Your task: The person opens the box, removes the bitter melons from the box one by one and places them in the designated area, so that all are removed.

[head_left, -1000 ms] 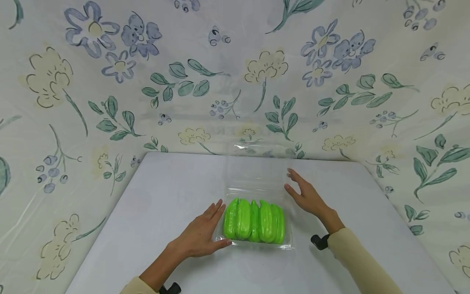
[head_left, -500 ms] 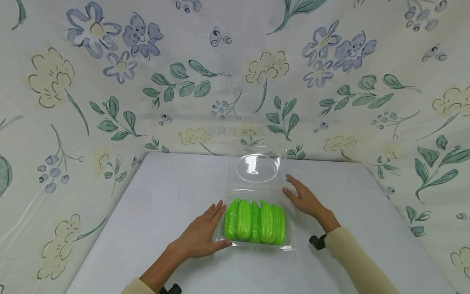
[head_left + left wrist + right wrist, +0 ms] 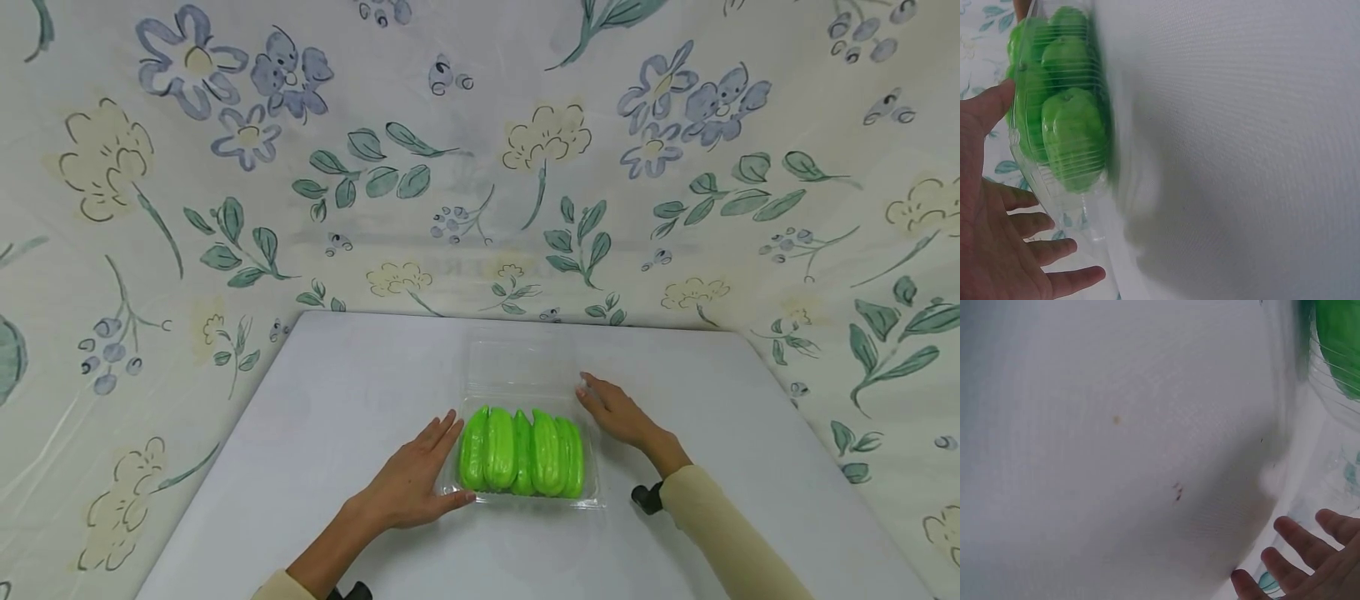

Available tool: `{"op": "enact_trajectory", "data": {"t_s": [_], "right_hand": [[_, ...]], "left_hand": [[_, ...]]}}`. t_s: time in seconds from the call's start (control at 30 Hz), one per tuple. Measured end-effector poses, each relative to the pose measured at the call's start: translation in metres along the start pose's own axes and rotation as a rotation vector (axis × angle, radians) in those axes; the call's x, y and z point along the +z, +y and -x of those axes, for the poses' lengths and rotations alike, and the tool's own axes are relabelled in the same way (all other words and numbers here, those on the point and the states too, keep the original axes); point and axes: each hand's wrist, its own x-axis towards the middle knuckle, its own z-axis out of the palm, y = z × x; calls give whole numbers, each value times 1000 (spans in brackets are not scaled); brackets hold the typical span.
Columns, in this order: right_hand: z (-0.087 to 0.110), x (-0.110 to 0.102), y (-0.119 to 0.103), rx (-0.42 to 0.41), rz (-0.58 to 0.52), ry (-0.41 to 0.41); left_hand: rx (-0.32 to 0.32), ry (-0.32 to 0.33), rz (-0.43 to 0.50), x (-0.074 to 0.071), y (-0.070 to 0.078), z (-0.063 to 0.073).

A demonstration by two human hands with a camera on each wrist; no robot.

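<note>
A clear plastic clamshell box [image 3: 525,502] stands on the table with its transparent lid [image 3: 517,362] folded back behind it. Several long, glossy, ridged bright-green vegetables [image 3: 501,450] lie side by side in the base. My left hand [image 3: 412,477] lies along the box's left side, thumb at the near left corner and fingers stretched out; the left wrist view shows its thumb [image 3: 999,103] right at the clear rim. By the far right corner, my right hand [image 3: 618,412] has its fingertips close to the lid's right edge. Its fingers [image 3: 1300,540] are extended, with nothing between them.
The white table [image 3: 360,375] ends at a floral cloth backdrop [image 3: 465,200] behind it. Black wrist mounts [image 3: 647,498] stick out under both forearms. Small dark specks [image 3: 1178,490] mark the white surface in the right wrist view.
The lid has swung down backward from its raised tilt, its far edge now lower. My right hand has come down and slightly toward me. The left hand has stayed in place.
</note>
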Motion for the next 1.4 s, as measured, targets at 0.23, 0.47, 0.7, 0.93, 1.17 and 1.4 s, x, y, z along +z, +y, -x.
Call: {"op": "enact_trajectory", "data": {"t_s": [0.23, 0.47, 0.7, 0.93, 1.17, 1.4], "right_hand": [[1, -4, -2, 37, 14, -25], [5, -13, -2, 11, 79, 16], [17, -27, -19, -66, 73, 78], [36, -22, -38, -193, 48, 129], [55, -9, -53, -299, 14, 176], [65, 2, -63, -338, -47, 128]], "left_hand": [[-6, 1, -12, 0, 0, 1], [-5, -6, -31, -3, 2, 0], [-15, -19, -43, -5, 2, -2], [-23, -23, -12, -4, 3, -2], [-35, -40, -6, -2, 3, 0], [-29, -26, -11, -2, 2, -1]]}}
